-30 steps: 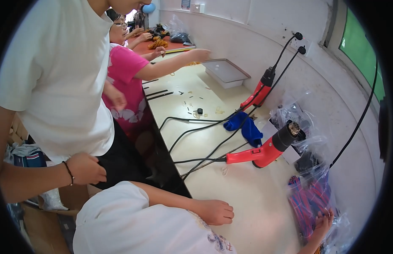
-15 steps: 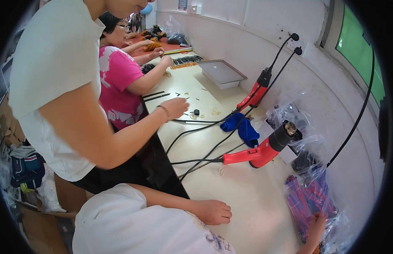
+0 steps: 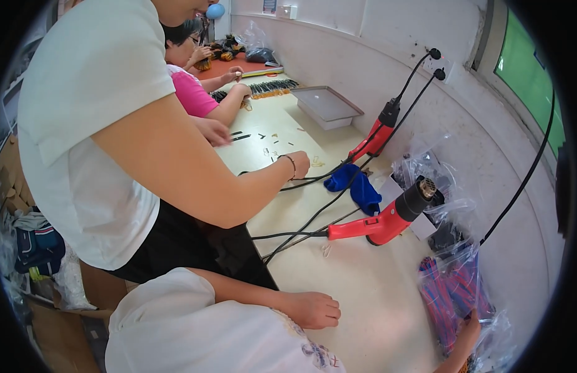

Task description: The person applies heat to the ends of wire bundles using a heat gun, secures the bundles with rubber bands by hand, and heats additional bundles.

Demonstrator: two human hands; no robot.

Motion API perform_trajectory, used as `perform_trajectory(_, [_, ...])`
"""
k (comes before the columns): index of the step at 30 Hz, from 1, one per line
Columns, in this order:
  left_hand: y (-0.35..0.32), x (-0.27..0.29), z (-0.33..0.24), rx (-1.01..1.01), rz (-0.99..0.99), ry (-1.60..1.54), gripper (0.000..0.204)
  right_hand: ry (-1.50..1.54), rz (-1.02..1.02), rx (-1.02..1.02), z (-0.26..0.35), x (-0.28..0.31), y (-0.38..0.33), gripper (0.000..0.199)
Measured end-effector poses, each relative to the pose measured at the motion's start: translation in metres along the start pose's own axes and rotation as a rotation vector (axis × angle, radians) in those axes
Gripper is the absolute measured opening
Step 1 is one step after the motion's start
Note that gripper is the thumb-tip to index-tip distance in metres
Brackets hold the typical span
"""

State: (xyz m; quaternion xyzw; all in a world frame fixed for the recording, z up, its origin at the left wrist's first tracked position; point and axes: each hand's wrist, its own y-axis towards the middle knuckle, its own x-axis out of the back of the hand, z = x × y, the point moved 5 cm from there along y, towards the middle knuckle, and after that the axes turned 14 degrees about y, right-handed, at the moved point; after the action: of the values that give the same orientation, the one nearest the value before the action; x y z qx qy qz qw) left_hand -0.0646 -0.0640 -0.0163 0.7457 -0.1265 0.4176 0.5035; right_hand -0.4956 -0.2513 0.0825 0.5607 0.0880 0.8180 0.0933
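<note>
My left hand (image 3: 311, 311) rests on the pale table (image 3: 363, 292), its fingers curled into a loose fist with nothing seen in it. At the lower right, my right hand (image 3: 467, 336) is closed on the edge of a clear plastic bag (image 3: 472, 292). Bundles of pink-and-blue cords (image 3: 439, 304) lie in and beside this bag; my fingertips are partly hidden against it. Between my hands and the wall lies a red heat gun (image 3: 388, 221), its black nozzle pointing up and right.
A standing co-worker in white reaches a hand (image 3: 294, 165) over small scraps on the table. A second red heat gun (image 3: 378, 130), a blue cloth (image 3: 357, 186) and a lidded tray (image 3: 325, 107) are farther back. Black cables (image 3: 307, 217) cross the table. Another person in pink (image 3: 195, 93) works beyond.
The standing co-worker has leaned forward, one hand moving right across the table, and the other hand now shows. The person in pink is more covered. My hands stay nearly still.
</note>
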Motion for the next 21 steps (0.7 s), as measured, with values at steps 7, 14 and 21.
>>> perform_trajectory(7, [0.009, 0.005, 0.009, 0.009, 0.156, -0.003, 0.014, 0.016, -0.097, -0.024, 0.000, -0.003, -0.010, 0.075])
perform_trajectory(14, [0.023, 0.013, 0.005, 0.055, 0.195, -0.088, 0.018, -0.034, 0.042, -0.068, 0.033, 0.011, -0.009, 0.041])
perform_trajectory(21, [0.025, 0.013, -0.001, 0.101, 0.161, -0.043, 0.021, 0.101, -0.260, 0.199, 0.049, 0.035, -0.029, 0.017])
